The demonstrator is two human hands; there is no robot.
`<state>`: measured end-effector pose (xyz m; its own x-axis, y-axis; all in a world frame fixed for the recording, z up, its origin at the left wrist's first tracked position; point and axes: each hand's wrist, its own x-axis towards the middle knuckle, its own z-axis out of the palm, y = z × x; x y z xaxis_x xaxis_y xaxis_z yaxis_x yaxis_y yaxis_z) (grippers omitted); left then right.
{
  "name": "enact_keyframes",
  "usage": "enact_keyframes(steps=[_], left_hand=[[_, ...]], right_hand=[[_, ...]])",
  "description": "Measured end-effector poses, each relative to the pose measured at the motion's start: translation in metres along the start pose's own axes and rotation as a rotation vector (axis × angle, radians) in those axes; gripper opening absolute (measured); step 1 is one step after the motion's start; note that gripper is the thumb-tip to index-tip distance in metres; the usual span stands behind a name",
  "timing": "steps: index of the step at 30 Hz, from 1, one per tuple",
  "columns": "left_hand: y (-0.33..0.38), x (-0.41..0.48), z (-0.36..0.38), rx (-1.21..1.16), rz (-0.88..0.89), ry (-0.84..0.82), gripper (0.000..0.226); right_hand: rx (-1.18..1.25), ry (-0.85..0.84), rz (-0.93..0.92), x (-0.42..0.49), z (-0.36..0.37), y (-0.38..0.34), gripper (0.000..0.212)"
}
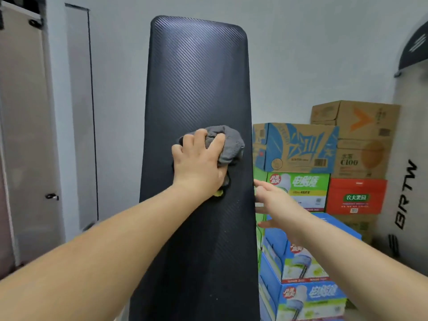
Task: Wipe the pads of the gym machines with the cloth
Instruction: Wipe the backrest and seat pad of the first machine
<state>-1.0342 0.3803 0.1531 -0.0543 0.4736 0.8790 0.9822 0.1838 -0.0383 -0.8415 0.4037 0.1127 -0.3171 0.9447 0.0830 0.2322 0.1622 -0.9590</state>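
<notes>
Storage corner, cartons stacked right of upright black bench pad. Left hand is gripping bunched grey cloth against pad's middle; right hand, fingers extended, is bracing its right edge. Risk: wadded cloth is covering little, likely skipping strips and the top corners.

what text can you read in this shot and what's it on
"C100": brown carton
"农夫果园": red carton
"电解质": green carton
"BRTW", first letter unsure: grey bag at the right
Lettering on the blue cartons, small print and barcodes: too blurred to read
</notes>
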Motion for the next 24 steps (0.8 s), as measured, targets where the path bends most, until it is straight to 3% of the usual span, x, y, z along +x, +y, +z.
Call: enact_keyframes(steps=[4,8,13,15,19,22,24], left_hand=[[0.049,-0.047,0.023,-0.059,0.205,-0.052,0.067],[0.061,-0.145,0.036,-0.165,0.358,-0.183,0.066],[0.000,-0.170,0.020,-0.068,0.939,-0.281,0.053],[-0.034,-0.138,0.012,0.007,0.846,-0.164,0.053],[-0.078,-0.108,0.004,-0.068,0.237,0.013,0.062],[-0.067,-0.152,0.008,-0.144,0.089,0.004,0.064],[-0.059,-0.207,0.012,-0.194,0.117,-0.060,0.066]], right_hand=[[0.076,0.160,0.094,0.004,-0.007,0.002,0.024],[0.016,0.296,0.245,-0.009,-0.001,0.046,0.037],[-0.049,0.288,0.069,-0.036,0.008,0.079,0.038],[-0.077,0.211,0.082,-0.032,0.015,0.081,0.047],[-0.101,0.064,0.159,-0.030,0.035,0.089,0.064],[-0.098,0.099,0.191,-0.033,0.051,0.097,0.086],[-0.109,0.146,0.210,-0.038,0.056,0.105,0.091]])
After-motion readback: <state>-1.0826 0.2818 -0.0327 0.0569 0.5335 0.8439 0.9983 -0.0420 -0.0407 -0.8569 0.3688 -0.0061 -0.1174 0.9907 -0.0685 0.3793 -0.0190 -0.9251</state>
